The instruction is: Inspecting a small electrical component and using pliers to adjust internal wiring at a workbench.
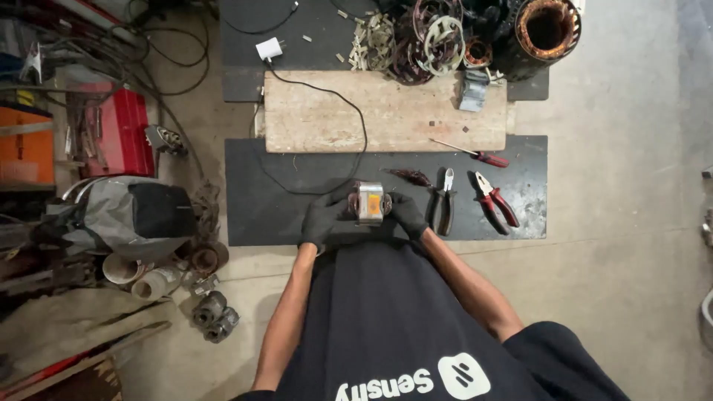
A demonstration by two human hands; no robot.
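Note:
Both my hands wear black gloves and grip a small metal motor part point(370, 203), a silver block with an orange-brown copper face, held in front of my chest over a dark mat point(282, 215). My left hand point(324, 220) grips its left side. My right hand point(408, 214) grips its right side. Black-handled pliers point(444, 202) lie just right of my right hand.
Red-handled pliers point(495, 199), a red-handled screwdriver point(475, 154) and a wooden board point(386, 115) lie beyond. A white charger point(269, 49) with a black cable, coil scraps point(423, 41) and a large stator point(546, 31) are at the far end. A red toolbox point(119, 132) and clutter stand left.

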